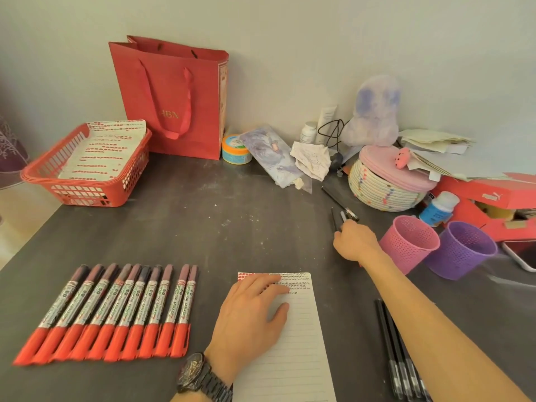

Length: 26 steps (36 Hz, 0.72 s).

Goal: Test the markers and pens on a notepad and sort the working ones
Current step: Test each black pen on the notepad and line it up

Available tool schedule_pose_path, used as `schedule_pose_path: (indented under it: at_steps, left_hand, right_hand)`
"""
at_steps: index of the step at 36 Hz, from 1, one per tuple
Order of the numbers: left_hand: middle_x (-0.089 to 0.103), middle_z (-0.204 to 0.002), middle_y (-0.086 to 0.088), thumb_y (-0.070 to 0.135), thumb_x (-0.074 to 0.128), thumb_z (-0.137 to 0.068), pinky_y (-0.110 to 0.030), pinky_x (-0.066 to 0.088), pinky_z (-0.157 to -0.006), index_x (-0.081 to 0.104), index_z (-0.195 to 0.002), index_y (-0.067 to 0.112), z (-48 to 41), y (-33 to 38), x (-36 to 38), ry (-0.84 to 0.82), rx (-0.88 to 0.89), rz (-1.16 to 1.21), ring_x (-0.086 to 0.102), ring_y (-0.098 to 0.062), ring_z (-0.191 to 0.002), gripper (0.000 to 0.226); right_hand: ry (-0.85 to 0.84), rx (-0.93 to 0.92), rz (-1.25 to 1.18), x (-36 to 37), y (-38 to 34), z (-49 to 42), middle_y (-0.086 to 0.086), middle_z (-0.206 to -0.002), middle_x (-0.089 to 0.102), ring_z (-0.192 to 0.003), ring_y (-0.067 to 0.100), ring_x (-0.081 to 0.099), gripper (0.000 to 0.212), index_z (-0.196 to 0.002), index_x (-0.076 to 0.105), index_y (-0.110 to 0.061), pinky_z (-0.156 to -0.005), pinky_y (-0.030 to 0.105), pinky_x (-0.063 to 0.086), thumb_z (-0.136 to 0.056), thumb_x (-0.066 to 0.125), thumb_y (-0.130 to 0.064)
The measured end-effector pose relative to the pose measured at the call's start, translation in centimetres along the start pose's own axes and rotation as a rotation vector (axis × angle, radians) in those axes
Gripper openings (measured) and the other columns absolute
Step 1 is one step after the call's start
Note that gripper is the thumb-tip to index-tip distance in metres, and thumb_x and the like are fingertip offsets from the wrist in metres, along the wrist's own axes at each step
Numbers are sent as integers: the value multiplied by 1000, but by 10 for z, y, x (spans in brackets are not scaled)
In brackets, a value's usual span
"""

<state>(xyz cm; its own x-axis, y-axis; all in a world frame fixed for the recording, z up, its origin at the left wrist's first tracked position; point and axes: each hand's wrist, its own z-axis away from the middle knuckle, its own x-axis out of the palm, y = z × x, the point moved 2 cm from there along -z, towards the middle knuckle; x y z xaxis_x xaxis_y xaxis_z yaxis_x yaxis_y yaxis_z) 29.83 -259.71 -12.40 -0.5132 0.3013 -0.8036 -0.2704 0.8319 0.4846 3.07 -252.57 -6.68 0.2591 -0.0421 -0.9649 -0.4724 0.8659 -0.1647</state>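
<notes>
Head camera looks down on a dark table (203,227). The left hand (252,317) lies flat and open on the lined notepad (293,343), fingers spread over the scribbles at the top of the page, holding nothing. The right hand (355,240) reaches far forward, its fingers closed around some dark pens (340,217) near a woven basket (383,187). Ten red-capped markers (116,311) lie side by side in a row left of the notepad. Three black pens (397,352) lie together right of the notepad. A pink cup (409,245) and a purple cup (461,250) stand just beside the right wrist.
</notes>
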Motion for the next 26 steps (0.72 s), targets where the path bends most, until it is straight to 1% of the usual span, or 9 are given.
schedule_pose_path:
  at_steps: [2, 5, 8, 12, 18, 20, 22, 24, 26]
  left_hand:
    - [60, -126, 22, 47, 53, -88, -28, 44, -101, 68, -112, 37, 0, 0, 0, 3, 4, 1, 53, -4, -120, 30]
    - [61, -125, 22, 45, 56, -87, -28, 45, -99, 69, -110, 38, 0, 0, 1, 15, 7, 4, 54, -4, -119, 28]
    - [61, -125, 22, 45, 57, -86, -28, 47, -98, 69, -109, 38, -1, 0, 1, 25, 14, 5, 55, -4, -119, 27]
    - [58, -126, 23, 48, 58, -86, -28, 46, -97, 64, -116, 37, -2, 3, -2, 31, 26, 23, 53, -3, -120, 32]
    - [57, -124, 22, 60, 56, -89, -25, 40, -98, 55, -127, 35, -4, 11, -11, 24, 20, 96, 52, -3, -118, 46]
    - [62, -115, 20, 56, 54, -93, -29, 44, -93, 62, -122, 33, -4, 12, -15, 32, 59, 83, 57, -6, -110, 38]
    - [65, -106, 19, 50, 52, -97, -32, 47, -87, 67, -114, 31, -4, 13, -17, 49, 101, 74, 60, -8, -101, 30]
    - [67, -107, 16, 45, 49, -100, -32, 47, -86, 69, -114, 28, -3, 14, -19, 53, 121, 77, 61, -10, -101, 30]
    - [67, -108, 13, 41, 48, -101, -32, 47, -85, 69, -114, 25, -2, 13, -19, 49, 128, 73, 62, -12, -100, 30]
  right_hand:
    - [-2, -14, -155, 0, 1, 9, 17, -111, 66, -104, 35, 62, 24, -107, 58, -5, -77, 35, 41, -103, 44, -24]
    - [22, -39, -506, 6, 2, 29, 2, -80, 62, -79, 20, 60, 21, -95, 56, -11, -72, 36, 47, -103, 49, -28]
    - [11, -50, -953, 17, -3, 60, 2, -78, 65, -61, 8, 63, 10, -100, 62, -12, -63, 29, 57, -101, 58, -21]
    - [-55, -137, -1322, 33, -9, 105, 3, -77, 71, -67, 13, 69, 13, -88, 71, -18, -63, 23, 56, -96, 65, -11]
    - [-25, -204, -1368, 57, -16, 148, 1, -71, 68, -63, 15, 61, 7, -95, 76, -22, -61, 23, 50, -87, 77, -23]
    - [20, -227, -1335, 60, -17, 154, -6, -69, 68, -59, 9, 57, 15, -95, 78, -25, -56, 18, 46, -82, 76, -34]
    - [41, -265, -1324, 61, -20, 157, -9, -73, 72, -60, 3, 58, 13, -95, 79, -29, -54, 15, 45, -83, 75, -33]
    - [58, -285, -1348, 63, -21, 160, -9, -76, 73, -61, 2, 60, 11, -93, 79, -29, -53, 14, 44, -84, 74, -31]
    - [89, -282, -1382, 65, -20, 162, -5, -69, 69, -56, 6, 56, 15, -90, 79, -27, -51, 17, 43, -82, 73, -39]
